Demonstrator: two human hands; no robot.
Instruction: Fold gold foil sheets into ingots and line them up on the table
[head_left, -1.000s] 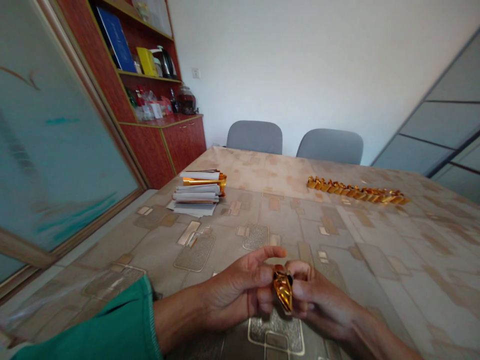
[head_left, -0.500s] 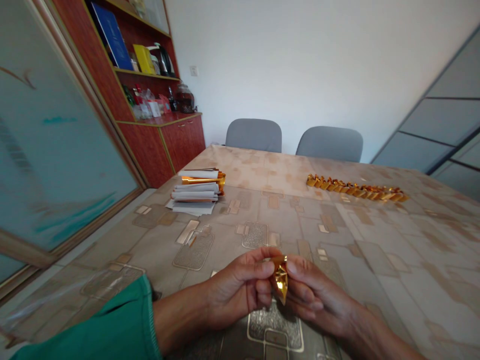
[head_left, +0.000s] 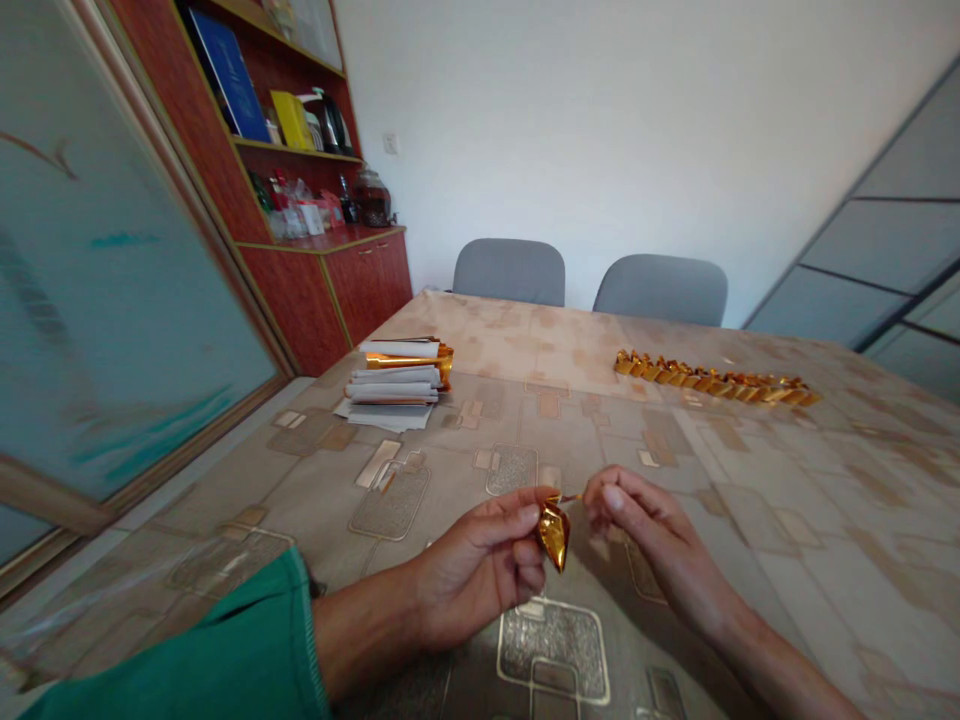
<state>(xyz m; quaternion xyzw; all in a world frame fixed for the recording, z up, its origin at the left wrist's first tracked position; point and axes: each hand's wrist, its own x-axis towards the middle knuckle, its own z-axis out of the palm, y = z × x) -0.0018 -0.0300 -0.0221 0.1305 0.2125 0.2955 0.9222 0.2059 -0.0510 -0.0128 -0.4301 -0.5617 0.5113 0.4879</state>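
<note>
My left hand (head_left: 484,560) pinches a small folded piece of shiny gold foil paper (head_left: 553,535) between thumb and index finger. The piece hangs with its narrow tip pointing down. A thin sliver (head_left: 571,497) sticks out from its top toward my right hand (head_left: 637,515). That hand is raised just to the right, its fingers curled in and slightly blurred. Whether its fingertips grip the sliver is hard to make out. Both hands are above the patterned tablecloth (head_left: 457,480).
At the table's left lies a stack of folded gold and white paper (head_left: 394,390). A long row of interlocked gold foil pieces (head_left: 712,380) lies far right. Two grey chairs (head_left: 510,268) stand behind the table. A wooden cabinet (head_left: 330,290) is at the left.
My right hand has moved off the body of the foil piece, up and to the right. My left hand keeps its pinch, with the piece slightly higher and further left.
</note>
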